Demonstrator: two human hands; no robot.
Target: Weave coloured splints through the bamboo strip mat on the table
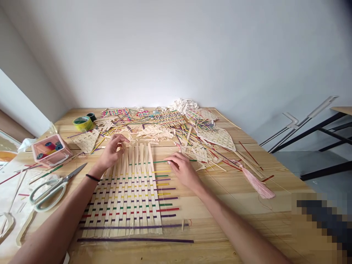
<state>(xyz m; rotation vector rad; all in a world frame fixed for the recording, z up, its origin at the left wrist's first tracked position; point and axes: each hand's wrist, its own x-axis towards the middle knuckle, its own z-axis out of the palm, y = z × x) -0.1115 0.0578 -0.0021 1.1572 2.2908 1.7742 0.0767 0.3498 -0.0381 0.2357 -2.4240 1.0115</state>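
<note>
Wooden table (220, 220): right fingers (169, 161) at green strip (159, 161), left above weave (123, 198)

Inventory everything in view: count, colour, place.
woven panel: one, pale with coloured strips, centre
purple strip: one, front
scissors: one pair, white-handled, left
box of spools: one, pink, left
tape roll: one, yellow, back left
dark spool: one, beside tape
woven fan: one, pale, right
other woven pieces: several, pale, multicoloured, back
loose strips: many, mixed colours, back
white bundle: one, back
tassel: one, pink, right
table: one, light wood, underneath
wall: one, pale, behind
metal frames: several, black, silver, right
left hand: one, panel's upper left
right hand: one, at green strip
</note>
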